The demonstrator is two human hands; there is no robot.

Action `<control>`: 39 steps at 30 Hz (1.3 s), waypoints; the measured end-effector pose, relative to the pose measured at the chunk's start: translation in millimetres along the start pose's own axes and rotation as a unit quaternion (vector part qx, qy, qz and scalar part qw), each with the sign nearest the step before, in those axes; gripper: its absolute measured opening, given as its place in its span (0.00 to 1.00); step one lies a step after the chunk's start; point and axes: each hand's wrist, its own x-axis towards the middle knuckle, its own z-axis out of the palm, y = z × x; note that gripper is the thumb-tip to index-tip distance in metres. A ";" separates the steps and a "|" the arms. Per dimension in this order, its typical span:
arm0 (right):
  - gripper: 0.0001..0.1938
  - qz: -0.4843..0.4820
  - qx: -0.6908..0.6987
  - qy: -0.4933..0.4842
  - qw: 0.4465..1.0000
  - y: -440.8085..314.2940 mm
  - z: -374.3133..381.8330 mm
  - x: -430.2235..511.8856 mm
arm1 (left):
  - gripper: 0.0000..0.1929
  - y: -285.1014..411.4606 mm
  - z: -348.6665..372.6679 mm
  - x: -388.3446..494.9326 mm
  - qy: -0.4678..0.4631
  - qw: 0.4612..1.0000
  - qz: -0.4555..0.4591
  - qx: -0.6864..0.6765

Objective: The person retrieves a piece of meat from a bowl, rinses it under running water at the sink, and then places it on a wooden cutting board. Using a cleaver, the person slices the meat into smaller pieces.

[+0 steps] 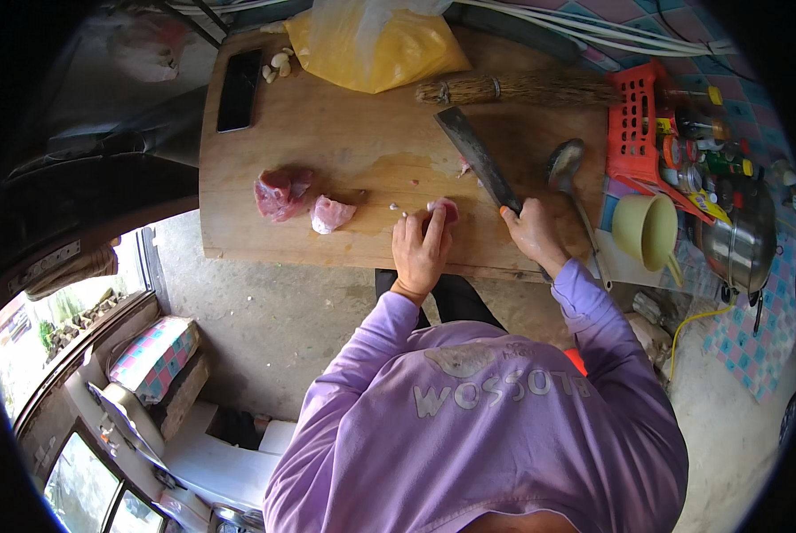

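Note:
My left hand (422, 250) presses its fingertips on a small piece of raw meat (446, 209) near the front edge of the wooden board (344, 140). In my right hand (534, 233) is the handle of a cleaver (479, 160), its dark blade pointing up and to the left, apart from the meat under my left hand. A small meat scrap (464, 166) lies beside the blade. Further left sit a larger chunk of raw meat (282, 193) and a paler piece (332, 214). A few tiny bits are scattered between them and my left hand.
A metal ladle (566, 163) lies right of the cleaver. Beyond are a straw brush (511, 89), a plastic bag with yellow contents (384, 53), garlic cloves (279, 61) and a phone (239, 90). At right stand a red basket (632, 123), bottles, a yellow-green dipper (644, 230) and a steel pot (741, 240).

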 end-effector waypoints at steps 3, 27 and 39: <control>0.12 -0.111 -0.037 0.047 0.992 -6.7 -8.0 -13.2 | 0.24 -6.2 7.6 9.5 -0.014 0.999 0.027 -0.007; 0.11 -0.087 0.063 0.093 0.990 14.7 -16.5 -54.5 | 0.09 -23.8 -10.6 52.1 0.011 0.990 -0.133 -0.038; 0.10 -0.126 0.003 0.077 0.989 20.0 -5.7 -60.6 | 0.13 14.5 -19.7 40.9 -0.046 0.994 0.100 -0.014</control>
